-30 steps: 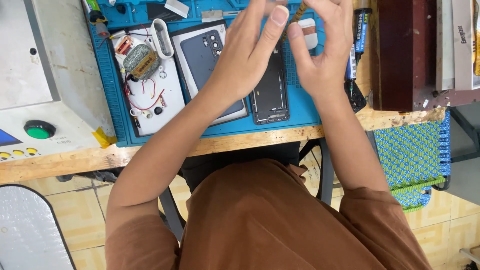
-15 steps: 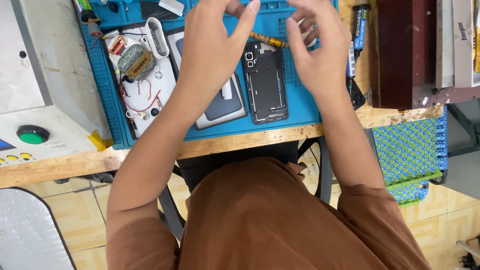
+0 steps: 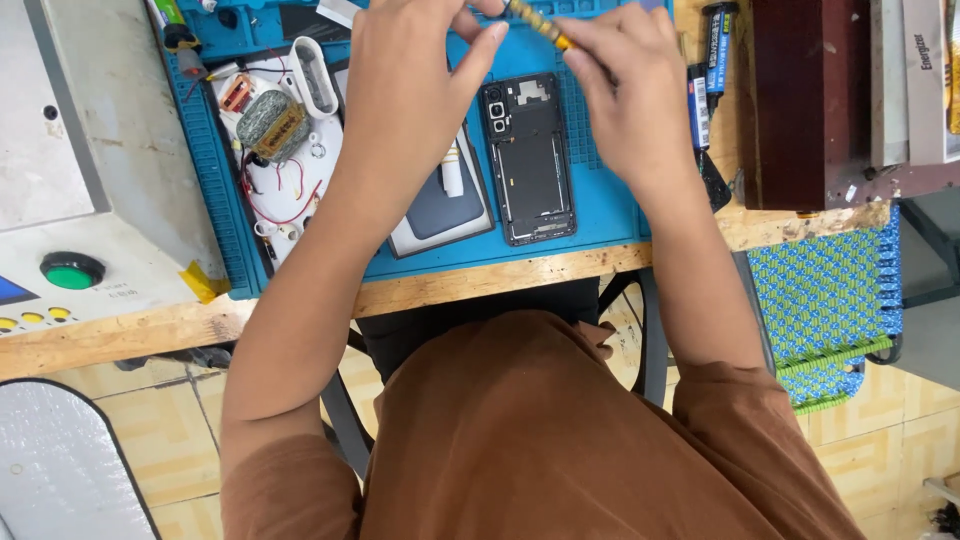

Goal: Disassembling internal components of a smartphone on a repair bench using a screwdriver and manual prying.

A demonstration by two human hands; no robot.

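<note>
Item: opened phone frame (image 3: pixel 530 160), black, back cover off, lying flat on the blue work mat (image 3: pixel 600 215), which serves as landmark. Left hand (image 3: pixel 410 90): above the mat's far edge, fingers stretched toward the striped yellow-and-black screwdriver (image 3: pixel 535 22), fingertip near its shaft; whether it presses the tool cannot be told. Right hand (image 3: pixel 625 85): fingers closed together around the screwdriver's handle end, holding it in the air just beyond the phone frame's top. Detached back panel (image 3: pixel 445 205), dark grey, on the mat just left of the frame, a small white tube lying on it. White tray (image 3: pixel 290 150) with coil and red wires at the mat's left side. Glue syringes (image 3: pixel 705 70) off the mat's right edge, on the bench (image 3: pixel 480 285). Handling note, as judgement: the tip is best steadied with the left fingers, seated square in a screw head, pressed lightly while turning.
</note>
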